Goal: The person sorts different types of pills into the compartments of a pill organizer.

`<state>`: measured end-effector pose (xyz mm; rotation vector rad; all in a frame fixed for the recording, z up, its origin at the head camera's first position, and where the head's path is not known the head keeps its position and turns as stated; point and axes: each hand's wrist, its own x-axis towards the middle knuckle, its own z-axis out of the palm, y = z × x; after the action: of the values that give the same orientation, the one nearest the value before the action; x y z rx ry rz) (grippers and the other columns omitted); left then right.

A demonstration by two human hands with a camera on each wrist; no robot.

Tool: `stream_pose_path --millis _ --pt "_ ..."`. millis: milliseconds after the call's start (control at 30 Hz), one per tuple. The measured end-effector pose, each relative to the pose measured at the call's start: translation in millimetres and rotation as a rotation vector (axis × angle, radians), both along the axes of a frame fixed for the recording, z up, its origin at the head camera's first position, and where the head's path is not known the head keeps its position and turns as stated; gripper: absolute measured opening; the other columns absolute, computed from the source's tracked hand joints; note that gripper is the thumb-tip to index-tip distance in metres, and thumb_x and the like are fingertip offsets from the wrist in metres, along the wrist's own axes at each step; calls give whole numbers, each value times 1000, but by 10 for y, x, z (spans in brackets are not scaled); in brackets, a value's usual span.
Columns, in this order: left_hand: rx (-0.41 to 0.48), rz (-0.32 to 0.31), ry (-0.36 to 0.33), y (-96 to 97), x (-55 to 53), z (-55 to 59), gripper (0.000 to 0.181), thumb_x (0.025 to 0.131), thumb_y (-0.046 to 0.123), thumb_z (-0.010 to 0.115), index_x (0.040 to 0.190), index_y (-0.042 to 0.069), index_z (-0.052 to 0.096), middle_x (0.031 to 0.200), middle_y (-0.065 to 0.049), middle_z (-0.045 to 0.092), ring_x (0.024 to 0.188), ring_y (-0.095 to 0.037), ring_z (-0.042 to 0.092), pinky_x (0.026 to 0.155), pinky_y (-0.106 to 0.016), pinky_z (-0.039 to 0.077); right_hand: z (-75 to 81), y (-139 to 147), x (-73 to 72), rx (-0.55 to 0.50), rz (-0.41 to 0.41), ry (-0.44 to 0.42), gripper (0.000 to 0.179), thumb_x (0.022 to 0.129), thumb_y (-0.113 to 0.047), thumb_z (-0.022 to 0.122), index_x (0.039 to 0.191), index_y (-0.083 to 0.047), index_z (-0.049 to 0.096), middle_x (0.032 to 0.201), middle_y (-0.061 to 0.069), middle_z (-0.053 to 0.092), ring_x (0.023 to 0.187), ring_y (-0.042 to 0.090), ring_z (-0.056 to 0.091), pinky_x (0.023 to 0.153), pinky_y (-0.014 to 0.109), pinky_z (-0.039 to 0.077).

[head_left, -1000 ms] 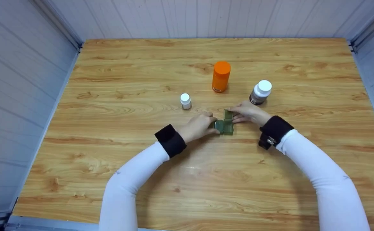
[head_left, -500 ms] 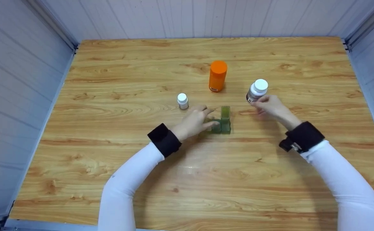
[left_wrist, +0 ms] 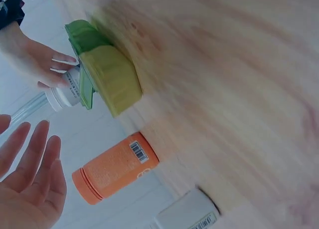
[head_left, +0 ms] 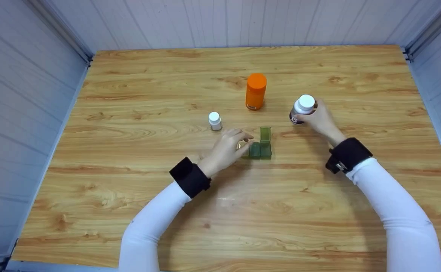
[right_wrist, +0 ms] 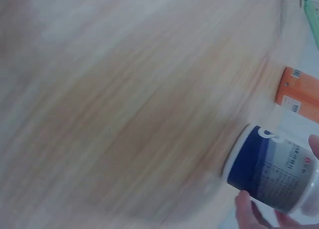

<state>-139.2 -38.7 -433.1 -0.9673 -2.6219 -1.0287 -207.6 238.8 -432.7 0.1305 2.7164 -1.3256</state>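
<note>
My left hand hovers beside and partly over a small pill organizer, its fingers relaxed and holding nothing. The organizer has green and yellowish compartments, and the lid at its right end stands up. In the left wrist view the fingers of the left hand are spread apart from the organizer. With thumb in front and fingers behind, my right hand grips a white pill bottle with a dark label. In the right wrist view this bottle shows a blue band near its base; only some fingertips are visible.
An orange bottle stands behind the organizer. A smaller white bottle is upright behind the left hand. The wooden tabletop is bounded by pale panel walls.
My right hand has left the organizer's raised lid, moved right and closed around the white bottle. The left hand has drawn back slightly leftward, letting go of the organizer.
</note>
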Motion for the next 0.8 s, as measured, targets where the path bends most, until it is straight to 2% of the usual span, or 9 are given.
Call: stream_pose_path --millis 133,233,367,500,667,800 --pt "40 20 -35 42 44 -17 17 84 14 59 97 3 64 90 -5 65 84 -16 57 85 -30 40 -13 -14 -13 -7 -3 41 62 73 -11 68 119 15 37 116 30 47 108 36 45 94 41 35" --pt "91 41 -91 87 65 -7 27 84 18 60 105 2 60 93 -7 62 89 -18 55 84 -29 41 93 -68 57 -20 39 76 59 72 -13 69 117 14 42 112 28 51 102 34 49 89 40 39" --pt "195 20 -172 181 76 35 52 79 26 66 118 -1 49 105 -12 55 97 -23 52 84 -29 44 364 -217 291 -52 171 124 57 72 -12 71 117 11 45 108 24 55 95 30 53 83 37 44" --pt "275 -39 -180 294 99 76 70 73 30 71 125 -3 39 114 -15 47 103 -22 49 86 -25 44 590 -371 566 -92 308 155 56 71 -9 72 117 9 46 108 21 55 92 26 54 80 33 47" --pt "361 -72 -153 360 176 97 74 69 25 75 126 -3 37 116 -15 46 105 -21 48 91 -26 40 732 -509 817 -80 408 173 60 70 -12 74 118 8 46 112 20 54 98 28 54 84 37 45" --pt "407 -83 -155 365 257 82 69 69 19 75 123 -4 39 116 -15 48 105 -20 49 93 -26 38 789 -572 942 -67 466 152 59 69 -12 75 118 6 47 112 19 55 100 28 53 87 42 43"
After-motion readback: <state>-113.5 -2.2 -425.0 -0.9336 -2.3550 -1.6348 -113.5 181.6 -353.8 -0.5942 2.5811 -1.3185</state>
